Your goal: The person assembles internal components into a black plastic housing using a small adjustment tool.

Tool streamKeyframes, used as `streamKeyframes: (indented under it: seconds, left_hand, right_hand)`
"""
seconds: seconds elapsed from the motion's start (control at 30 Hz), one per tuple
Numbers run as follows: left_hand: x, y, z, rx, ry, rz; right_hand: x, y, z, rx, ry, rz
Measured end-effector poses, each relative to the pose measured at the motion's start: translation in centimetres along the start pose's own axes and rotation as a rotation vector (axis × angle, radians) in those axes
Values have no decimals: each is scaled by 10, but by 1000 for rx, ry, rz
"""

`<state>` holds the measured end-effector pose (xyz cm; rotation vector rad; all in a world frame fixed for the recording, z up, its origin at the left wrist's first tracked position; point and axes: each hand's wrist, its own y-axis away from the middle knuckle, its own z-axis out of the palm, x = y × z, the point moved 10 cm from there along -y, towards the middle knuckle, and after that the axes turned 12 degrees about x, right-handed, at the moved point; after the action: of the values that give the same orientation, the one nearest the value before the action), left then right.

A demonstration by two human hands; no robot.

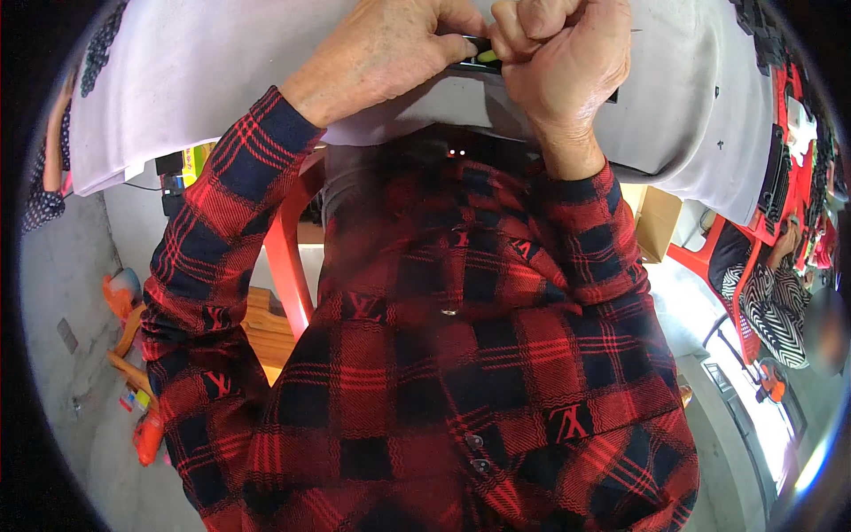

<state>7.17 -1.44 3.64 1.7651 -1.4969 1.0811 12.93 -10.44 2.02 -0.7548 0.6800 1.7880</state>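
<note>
My left hand (390,58) is at the top of the view over a pale cloth-covered table (239,62). Its thumb and fingers pinch a small dark piece (471,64) near the table's front edge. Against it, my right hand (572,71) is curled into a tight fist. A small yellow-green piece (487,56) shows between the two hands, touching the right fingers. Whatever the right fist grips is mostly hidden inside the fingers. A thin dark tip pokes out past its right side. The upper parts of both hands are cut off by the frame.
A small black piece (612,96) lies by my right wrist. Black items (778,173) and red furniture (749,235) stand along the right. People sit at both sides, one in striped clothing (771,306). Below the table are a cardboard box (658,222) and a red chair (288,253).
</note>
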Motion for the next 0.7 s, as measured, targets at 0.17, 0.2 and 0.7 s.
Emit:
streamKeyframes:
  seconds: [0.17,0.2,0.7]
  left_hand:
    - [-1,0,0,14,9,-19]
    - [-2,0,0,16,8,-20]
    - [-18,1,4,38,73,-77]
  right_hand:
    - [2,-1,-2,12,31,4]
    - [2,0,0,10,30,5]
    - [-3,2,3,45,156,-76]
